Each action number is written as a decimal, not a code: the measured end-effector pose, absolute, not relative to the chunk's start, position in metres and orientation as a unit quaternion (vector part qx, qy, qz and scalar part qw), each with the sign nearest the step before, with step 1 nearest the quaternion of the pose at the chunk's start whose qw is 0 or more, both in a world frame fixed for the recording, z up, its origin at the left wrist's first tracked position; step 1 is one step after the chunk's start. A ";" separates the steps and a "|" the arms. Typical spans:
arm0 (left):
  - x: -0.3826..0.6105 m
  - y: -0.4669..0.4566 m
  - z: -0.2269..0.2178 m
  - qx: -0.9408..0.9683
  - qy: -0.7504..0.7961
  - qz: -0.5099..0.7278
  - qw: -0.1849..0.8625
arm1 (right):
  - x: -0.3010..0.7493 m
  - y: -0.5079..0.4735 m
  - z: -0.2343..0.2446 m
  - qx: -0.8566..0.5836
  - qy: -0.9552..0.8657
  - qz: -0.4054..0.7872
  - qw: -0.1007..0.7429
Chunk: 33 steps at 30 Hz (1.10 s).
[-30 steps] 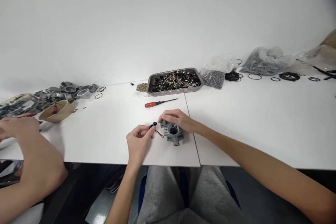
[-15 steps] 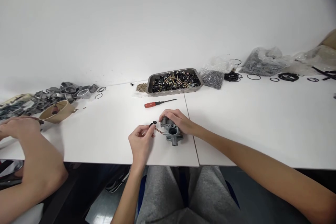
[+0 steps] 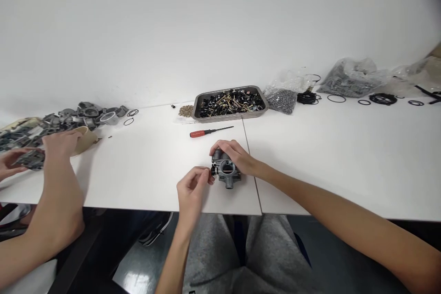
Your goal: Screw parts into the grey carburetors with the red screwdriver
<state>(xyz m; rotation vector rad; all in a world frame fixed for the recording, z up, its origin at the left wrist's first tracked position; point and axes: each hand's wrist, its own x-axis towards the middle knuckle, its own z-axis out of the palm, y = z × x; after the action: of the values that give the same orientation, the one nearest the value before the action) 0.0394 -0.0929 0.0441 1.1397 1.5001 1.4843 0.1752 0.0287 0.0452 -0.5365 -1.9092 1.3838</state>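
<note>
A grey metal carburetor (image 3: 228, 179) stands on the white table with its round bore facing up. My right hand (image 3: 236, 154) is wrapped over its far right side and holds it. At the carburetor's left side, my left hand (image 3: 195, 183) pinches the black end piece (image 3: 213, 170) of a thin copper-coloured rod. The black piece is up against the body, and a thin reddish line, apparently the rod, crosses the bore. My left fingertips partly hide the black piece. Beyond the carburetor lies a screwdriver (image 3: 203, 133) with a red handle.
At the back stands a metal tray (image 3: 230, 116) of black and brass-coloured small parts, beside brass pieces (image 3: 186, 110) and a bag of grey parts (image 3: 281, 100). Black rings (image 3: 383, 98) lie right. On the left, a co-worker's hands (image 3: 60, 144) are near grey castings (image 3: 87, 112) and a tan container (image 3: 86, 140).
My left hand has moved right, and the rod has gone into the carburetor's side until its black end meets the body. The co-worker's hands have shifted, one now at a grey casting.
</note>
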 end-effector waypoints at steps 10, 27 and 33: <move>0.022 -0.086 0.051 0.444 0.594 0.539 0.399 | 0.176 0.030 0.048 -0.193 -0.757 0.521 0.343; 0.025 -0.089 0.043 0.459 0.554 0.597 0.356 | 0.176 0.028 0.053 -0.197 -0.756 0.533 0.327; 0.027 -0.088 0.045 0.441 0.583 0.568 0.379 | 0.176 0.027 0.053 -0.197 -0.761 0.525 0.326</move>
<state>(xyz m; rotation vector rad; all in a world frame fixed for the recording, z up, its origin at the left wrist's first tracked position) 0.0273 -0.0879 0.0452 1.1256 1.4893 1.4496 0.1762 0.0272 0.0527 -0.5172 -1.9940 1.3765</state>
